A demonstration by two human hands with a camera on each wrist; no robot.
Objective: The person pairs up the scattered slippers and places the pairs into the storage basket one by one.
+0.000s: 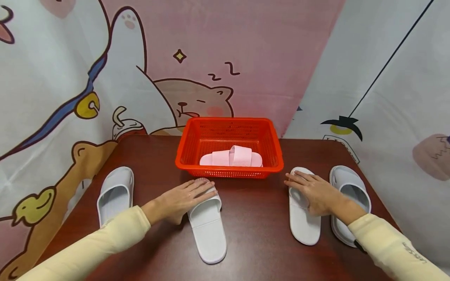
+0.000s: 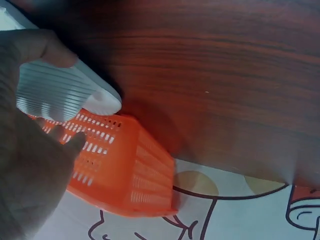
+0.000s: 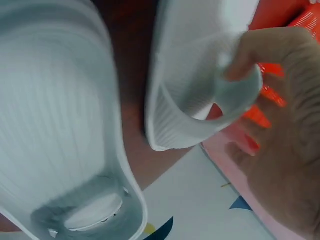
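My left hand (image 1: 184, 197) lies across the strap of a white slide slipper (image 1: 211, 240), its fingers extended; the slipper points to the basket. In the left wrist view the thumb (image 2: 55, 50) is at the slipper's edge, the fingers beyond the ribbed strap (image 2: 52, 90). With my right hand (image 1: 318, 193) I hold another white slide slipper (image 1: 305, 230) by its strap. The right wrist view shows the thumb (image 3: 240, 65) in the strap's opening and the fingers outside it. Beyond both hands stands a red perforated basket (image 1: 228, 171) with a pink slipper (image 1: 242, 158) inside.
A light grey closed-toe slipper (image 1: 117, 189) lies at the table's left edge. Another grey closed-toe slipper (image 1: 348, 179) lies at the right, close beside my right hand. The dark brown table (image 1: 256, 218) ends at a cartoon-printed cloth (image 1: 274, 70) behind the basket.
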